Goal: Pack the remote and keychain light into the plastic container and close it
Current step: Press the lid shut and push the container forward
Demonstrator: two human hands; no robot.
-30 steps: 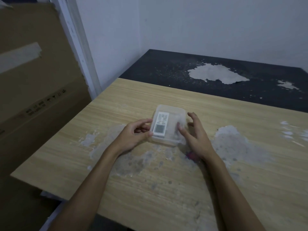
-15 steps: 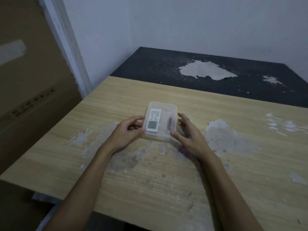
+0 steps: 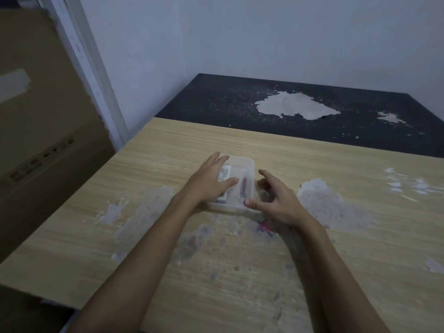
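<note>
A clear plastic container (image 3: 242, 164) with its lid on sits on the wooden table (image 3: 312, 260). Through the lid I see the white remote (image 3: 225, 173) on the left and the reddish keychain light (image 3: 243, 187) on the right. My left hand (image 3: 208, 182) lies flat on top of the lid, fingers spread, covering most of the remote. My right hand (image 3: 276, 200) hovers just right of the container with curled, spread fingers, its thumb tip at the near right corner.
A dark table (image 3: 288, 104) with peeled pale patches adjoins the far edge. A large cardboard box (image 3: 43, 121) stands to the left beside a white door frame. A pink and blue scribble (image 3: 264, 227) marks the wood under my right wrist.
My left hand moved from the container's left side up onto the lid. My right hand came off the right side and now hovers beside it.
</note>
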